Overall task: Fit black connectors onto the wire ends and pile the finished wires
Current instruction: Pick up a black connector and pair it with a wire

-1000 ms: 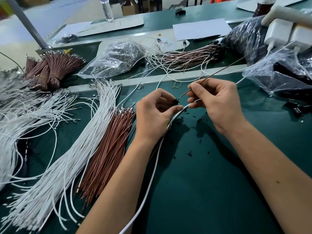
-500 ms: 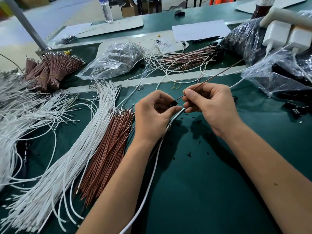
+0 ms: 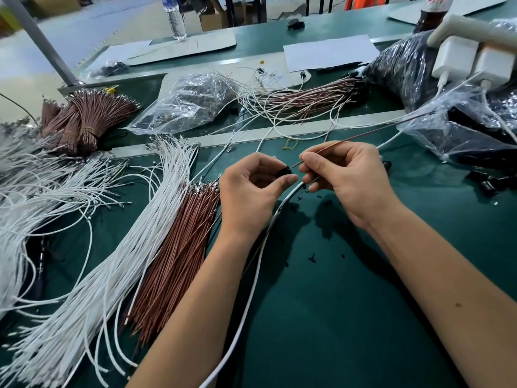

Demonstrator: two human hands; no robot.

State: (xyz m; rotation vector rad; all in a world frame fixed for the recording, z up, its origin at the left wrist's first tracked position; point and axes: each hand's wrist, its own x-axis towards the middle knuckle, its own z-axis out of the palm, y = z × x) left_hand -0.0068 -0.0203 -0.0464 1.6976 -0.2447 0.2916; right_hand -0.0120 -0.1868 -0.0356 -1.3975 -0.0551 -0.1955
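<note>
My left hand [image 3: 251, 191] pinches a small black connector [image 3: 284, 172] between thumb and curled fingers. My right hand [image 3: 347, 177] pinches a thin brown wire [image 3: 363, 136] near its end, with the tip just right of the connector; whether they touch I cannot tell. The wire runs up and right toward the plastic bags. A white wire [image 3: 260, 247] passes under both hands and down to the front edge. Loose white wires [image 3: 117, 247] and brown wires [image 3: 176, 256] lie in fans to the left. A pile of wired brown and white leads [image 3: 305, 99] lies beyond the hands.
Green mat [image 3: 349, 303] with black specks under my hands. Bundled brown wires [image 3: 84, 119] at back left. A clear bag of terminals [image 3: 190, 99] sits behind. Bags of black connectors [image 3: 461, 130] and loose connectors [image 3: 492, 180] lie at right; white chargers [image 3: 472, 60] hang above.
Both hands have shifted slightly left, and the brown wire's tip sits closer to the connector in my left hand. The grips are unchanged.
</note>
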